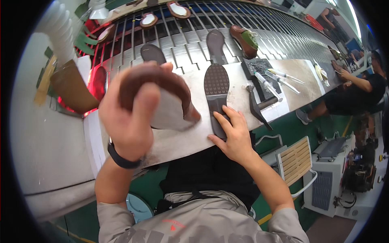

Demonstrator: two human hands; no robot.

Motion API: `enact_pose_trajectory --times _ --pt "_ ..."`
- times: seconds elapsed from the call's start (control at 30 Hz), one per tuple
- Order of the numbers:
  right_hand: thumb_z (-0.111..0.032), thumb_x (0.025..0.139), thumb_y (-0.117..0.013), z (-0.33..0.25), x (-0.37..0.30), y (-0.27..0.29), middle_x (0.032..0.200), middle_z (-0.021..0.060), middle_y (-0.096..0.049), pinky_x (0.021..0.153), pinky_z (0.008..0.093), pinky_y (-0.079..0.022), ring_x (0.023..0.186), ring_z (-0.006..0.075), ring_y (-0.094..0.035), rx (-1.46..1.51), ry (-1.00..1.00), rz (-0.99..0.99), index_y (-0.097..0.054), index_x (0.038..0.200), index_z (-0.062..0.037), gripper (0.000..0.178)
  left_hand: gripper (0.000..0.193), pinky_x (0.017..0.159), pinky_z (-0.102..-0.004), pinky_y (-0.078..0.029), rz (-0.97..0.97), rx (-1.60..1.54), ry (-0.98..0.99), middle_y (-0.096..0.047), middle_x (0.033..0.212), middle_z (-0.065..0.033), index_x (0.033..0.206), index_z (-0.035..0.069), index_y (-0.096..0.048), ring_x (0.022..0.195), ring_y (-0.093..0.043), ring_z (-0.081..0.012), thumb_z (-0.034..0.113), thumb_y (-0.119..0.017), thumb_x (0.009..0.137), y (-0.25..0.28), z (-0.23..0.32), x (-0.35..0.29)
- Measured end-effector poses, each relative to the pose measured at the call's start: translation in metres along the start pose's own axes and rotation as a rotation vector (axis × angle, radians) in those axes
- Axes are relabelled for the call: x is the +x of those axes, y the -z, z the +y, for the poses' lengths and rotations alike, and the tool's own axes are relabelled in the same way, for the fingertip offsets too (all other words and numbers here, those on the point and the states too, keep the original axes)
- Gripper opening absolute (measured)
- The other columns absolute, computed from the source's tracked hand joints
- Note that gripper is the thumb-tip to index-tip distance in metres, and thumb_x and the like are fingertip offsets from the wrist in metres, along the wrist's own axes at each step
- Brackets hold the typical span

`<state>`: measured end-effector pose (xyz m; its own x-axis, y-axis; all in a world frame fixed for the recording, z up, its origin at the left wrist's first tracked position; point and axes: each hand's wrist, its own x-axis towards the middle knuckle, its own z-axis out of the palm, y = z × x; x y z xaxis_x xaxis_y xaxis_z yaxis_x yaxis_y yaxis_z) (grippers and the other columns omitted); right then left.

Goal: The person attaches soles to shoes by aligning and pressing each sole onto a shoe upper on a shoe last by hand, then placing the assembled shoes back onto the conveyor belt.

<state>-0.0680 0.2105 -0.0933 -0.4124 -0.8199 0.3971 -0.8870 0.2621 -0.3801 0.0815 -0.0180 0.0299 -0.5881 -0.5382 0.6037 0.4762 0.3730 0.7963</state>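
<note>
My left hand (pixel 131 117) is closed around a brown shoe upper (pixel 184 95) raised above the bench, its pale flat underside (pixel 168 111) facing partly toward me. Motion blurs the hand and upper. On the bench beside it lies a dark brown shoe sole (pixel 216 79), its patterned tread facing up. My right hand (pixel 236 135) rests on the near end of this sole, fingers spread and thumb by its left edge. Just right of the sole is a hammer (pixel 255 106) with a dark head. Beyond the sole's far end lies a second dark sole (pixel 215 44).
Several syringes (pixel 268 86) lie by a dark block (pixel 259 67). A brown and green shoe (pixel 245 42) stands at the roller conveyor (pixel 190 44), with more shoe parts (pixel 178 9) farther back. Red light glows at left near a brown panel (pixel 75 89). A co-worker (pixel 364 85) sits right.
</note>
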Motion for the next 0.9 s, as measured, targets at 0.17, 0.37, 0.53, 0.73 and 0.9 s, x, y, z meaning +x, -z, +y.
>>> enact_pose_trajectory --times 0.17,0.37,0.53,0.73,0.9 --pt "-0.009 0.080 -0.091 -0.011 -0.062 0.010 0.140 0.0237 -0.061 0.106 0.0502 -0.054 0.127 0.0442 -0.062 0.244 0.053 0.024 -0.070 0.129 0.0026 0.055 0.047 0.105 -0.0442 -0.060 -0.012 -0.104 0.346 -0.074 0.130 -0.0249 0.136 -0.006 -0.060 0.118 -0.074 -0.0301 0.035 -0.063 0.112 0.020 -0.029 0.011" --pt "-0.010 0.089 -0.086 -0.045 -0.117 0.008 0.138 0.0196 -0.065 0.104 0.0389 -0.054 0.123 0.0283 -0.067 1.009 -0.655 0.195 -0.052 0.150 0.0031 0.071 0.048 0.107 -0.0455 -0.059 0.109 -0.257 0.479 -0.070 0.135 -0.0240 0.137 -0.006 -0.060 0.124 -0.071 -0.0321 0.035 -0.063 0.112 0.036 -0.043 0.009" --pt "-0.020 0.109 -0.067 -0.006 -0.094 -0.032 0.117 0.0047 -0.074 0.082 0.0285 -0.056 0.098 0.0106 -0.069 1.605 -0.920 -0.280 -0.063 0.140 0.0023 0.039 0.047 0.108 -0.0449 -0.059 0.110 -0.314 0.493 -0.071 0.134 -0.0229 0.140 -0.005 -0.058 0.124 -0.070 -0.0324 0.034 -0.061 0.113 0.039 -0.045 0.012" --pt "-0.017 0.109 -0.068 -0.030 -0.097 -0.008 0.119 0.0118 -0.077 0.092 0.0393 -0.061 0.104 0.0214 -0.074 1.385 -0.623 -0.140 -0.068 0.132 0.0048 0.031 0.041 0.108 -0.0485 -0.059 0.073 -0.265 0.370 -0.069 0.138 -0.0265 0.148 0.000 -0.054 0.127 -0.070 -0.0353 0.020 -0.057 0.113 0.028 -0.015 0.004" --pt "-0.015 0.109 -0.068 -0.052 -0.065 0.011 0.119 0.0211 -0.076 0.094 0.0519 -0.066 0.103 0.0327 -0.078 1.491 -0.376 0.013 -0.068 0.126 0.0087 0.029 0.044 0.109 -0.0503 -0.059 -0.067 -0.261 0.286 -0.062 0.147 -0.0314 0.154 0.002 -0.048 0.132 -0.068 -0.0392 0.012 -0.053 0.112 0.026 0.001 0.006"
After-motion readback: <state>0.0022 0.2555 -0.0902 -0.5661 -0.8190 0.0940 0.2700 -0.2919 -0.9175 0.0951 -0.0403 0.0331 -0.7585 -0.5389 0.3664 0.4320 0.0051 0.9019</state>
